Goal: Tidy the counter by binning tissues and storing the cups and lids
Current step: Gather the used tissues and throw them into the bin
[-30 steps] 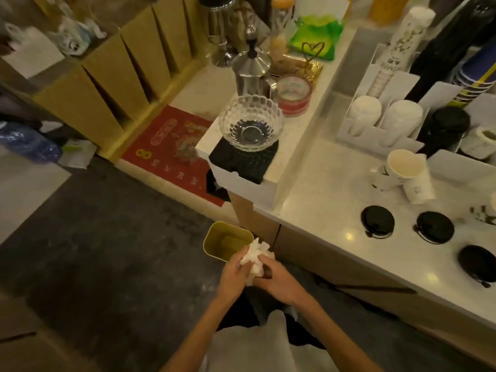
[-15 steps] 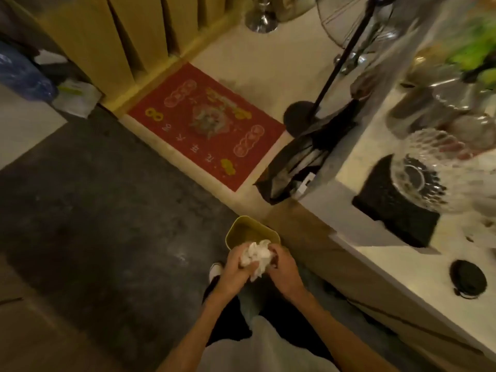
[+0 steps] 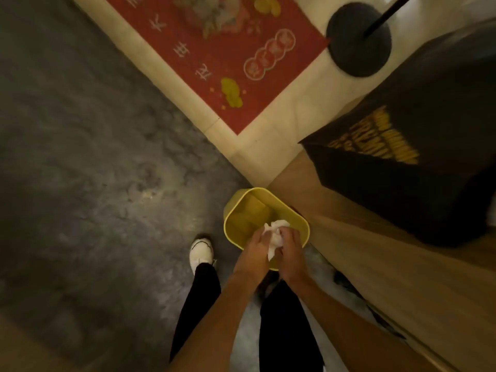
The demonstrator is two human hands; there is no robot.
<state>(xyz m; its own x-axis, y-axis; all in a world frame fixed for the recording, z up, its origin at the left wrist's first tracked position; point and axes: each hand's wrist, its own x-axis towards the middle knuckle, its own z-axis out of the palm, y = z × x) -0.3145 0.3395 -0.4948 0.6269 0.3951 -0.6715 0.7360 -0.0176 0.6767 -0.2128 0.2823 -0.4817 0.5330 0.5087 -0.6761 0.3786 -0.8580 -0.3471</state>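
A wad of crumpled white tissues is pressed between my left hand and my right hand. Both hands hover over the near rim of a small yellow bin that stands on the floor against the counter's wooden side. The bin's inside looks bare where I can see it. The cups and lids are out of view.
The wooden counter front runs along the right, with a black bag with yellow print hanging over it. A red doormat and a black round stand base lie beyond. My white shoe is left of the bin.
My view has tipped down from the counter to the floor. Both hands, still holding the tissue wad, have dropped lower and now sit over the yellow bin's opening.
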